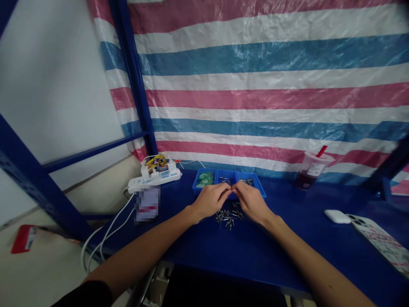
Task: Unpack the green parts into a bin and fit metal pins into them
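My left hand (209,200) and my right hand (251,202) meet fingertip to fingertip just in front of a blue three-compartment tray (261,189). Both are closed in a pinch; whatever lies between the fingers is too small to make out. On the table below them is a loose pile of small metal rivets (228,220) with thin shanks. Green pieces (205,178) fill the tray's left compartment. More thin metal pieces (226,181) lie in the middle one, and grey metal parts (247,182) show in the right one, partly covered by my hands.
A white power strip (156,181) with cables occupies the left, beside a blurred packet (147,204). To the right stand a cup with a red straw (313,170), a white earphone case (337,216) and a phone (380,241). Blue posts (136,76) frame the blue table (191,251).
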Demonstrator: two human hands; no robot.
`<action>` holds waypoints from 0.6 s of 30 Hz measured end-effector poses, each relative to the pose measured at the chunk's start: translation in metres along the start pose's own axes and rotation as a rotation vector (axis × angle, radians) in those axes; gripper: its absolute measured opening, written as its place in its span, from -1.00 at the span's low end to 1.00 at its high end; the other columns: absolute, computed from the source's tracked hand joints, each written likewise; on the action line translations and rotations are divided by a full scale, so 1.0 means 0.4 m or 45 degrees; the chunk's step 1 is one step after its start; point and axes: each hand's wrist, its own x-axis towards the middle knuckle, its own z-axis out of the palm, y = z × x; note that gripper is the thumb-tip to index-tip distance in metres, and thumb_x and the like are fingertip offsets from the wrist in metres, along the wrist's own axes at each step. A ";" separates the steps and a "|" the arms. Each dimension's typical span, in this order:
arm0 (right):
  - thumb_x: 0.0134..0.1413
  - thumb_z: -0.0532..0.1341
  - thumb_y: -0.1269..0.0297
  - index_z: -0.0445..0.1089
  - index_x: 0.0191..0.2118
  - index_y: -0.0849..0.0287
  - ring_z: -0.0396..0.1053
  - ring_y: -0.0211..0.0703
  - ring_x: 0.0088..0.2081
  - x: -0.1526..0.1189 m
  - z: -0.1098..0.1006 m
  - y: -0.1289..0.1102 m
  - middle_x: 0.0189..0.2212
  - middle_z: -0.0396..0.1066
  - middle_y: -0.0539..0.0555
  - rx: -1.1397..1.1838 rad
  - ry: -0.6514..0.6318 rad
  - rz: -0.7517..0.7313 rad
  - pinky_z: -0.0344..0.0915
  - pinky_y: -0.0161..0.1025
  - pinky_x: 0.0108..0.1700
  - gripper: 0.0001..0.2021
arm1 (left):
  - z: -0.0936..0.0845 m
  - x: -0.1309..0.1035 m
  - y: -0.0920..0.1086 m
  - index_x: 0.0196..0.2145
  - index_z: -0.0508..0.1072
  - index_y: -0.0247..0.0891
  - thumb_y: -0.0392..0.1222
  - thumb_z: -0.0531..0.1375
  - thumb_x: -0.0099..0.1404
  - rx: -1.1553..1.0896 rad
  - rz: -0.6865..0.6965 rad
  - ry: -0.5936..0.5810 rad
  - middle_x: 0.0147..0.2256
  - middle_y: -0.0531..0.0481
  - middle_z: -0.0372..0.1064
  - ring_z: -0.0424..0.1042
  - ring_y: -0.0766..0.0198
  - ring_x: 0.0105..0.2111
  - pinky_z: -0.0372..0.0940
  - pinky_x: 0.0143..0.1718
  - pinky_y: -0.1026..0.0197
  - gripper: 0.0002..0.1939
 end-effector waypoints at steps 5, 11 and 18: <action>0.44 0.00 0.32 0.25 -0.07 0.11 0.42 -0.07 -0.24 0.001 -0.003 -0.008 -0.22 0.44 0.11 0.065 0.012 0.036 0.30 -0.15 -0.17 -0.89 | -0.001 0.000 -0.003 -0.16 0.39 -0.23 -0.14 0.00 0.55 0.035 -0.011 0.021 -0.29 0.00 0.47 0.48 0.24 -0.31 0.27 -0.25 0.21 -0.78; 0.43 0.00 0.35 0.23 -0.12 0.12 0.40 -0.07 -0.28 -0.001 0.002 -0.003 -0.27 0.42 0.10 0.052 -0.017 0.037 0.28 -0.17 -0.21 -0.91 | 0.004 -0.001 -0.010 -0.20 0.38 -0.22 -0.16 0.00 0.54 0.037 -0.012 0.031 -0.32 0.02 0.46 0.46 0.25 -0.34 0.25 -0.27 0.22 -0.80; 0.41 -0.02 0.41 0.23 -0.12 0.12 0.41 -0.03 -0.26 0.000 0.010 0.005 -0.25 0.44 0.11 -0.002 -0.021 0.051 0.26 -0.16 -0.21 -0.88 | 0.002 0.000 -0.009 -0.18 0.39 -0.22 -0.16 0.00 0.54 0.035 0.000 0.033 -0.31 0.02 0.47 0.46 0.25 -0.34 0.25 -0.28 0.22 -0.80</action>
